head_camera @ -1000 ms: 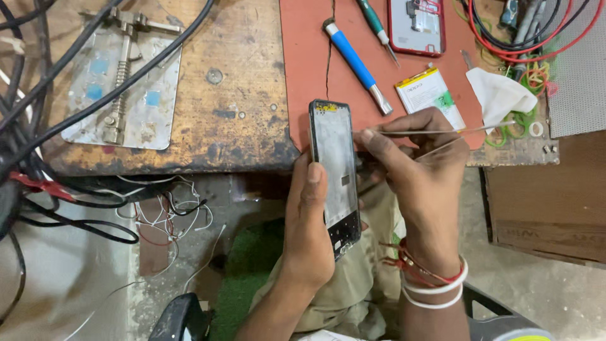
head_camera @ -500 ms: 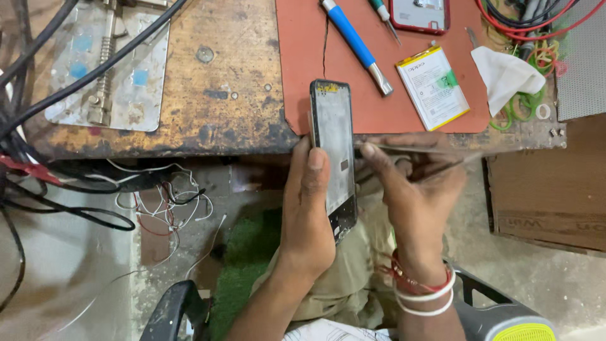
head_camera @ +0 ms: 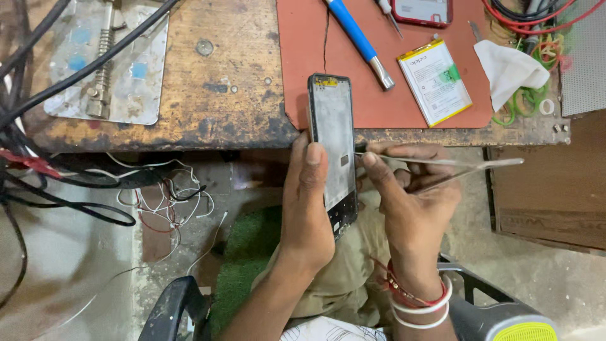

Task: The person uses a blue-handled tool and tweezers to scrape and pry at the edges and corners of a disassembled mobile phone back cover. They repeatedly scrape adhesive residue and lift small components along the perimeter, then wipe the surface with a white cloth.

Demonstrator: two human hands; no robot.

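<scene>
My left hand [head_camera: 309, 208] was clamped on the phone frame [head_camera: 332, 148], holding it upright off the bench edge. My right hand [head_camera: 410, 202] pinched metal tweezers [head_camera: 442, 165], their tips at the frame's right side. The battery [head_camera: 434, 82] already lay out on the red mat [head_camera: 379, 107] beyond my grip, beside a blue-handled tool [head_camera: 360, 41], so I judged the stripping well along, with small parts left inside.
</scene>
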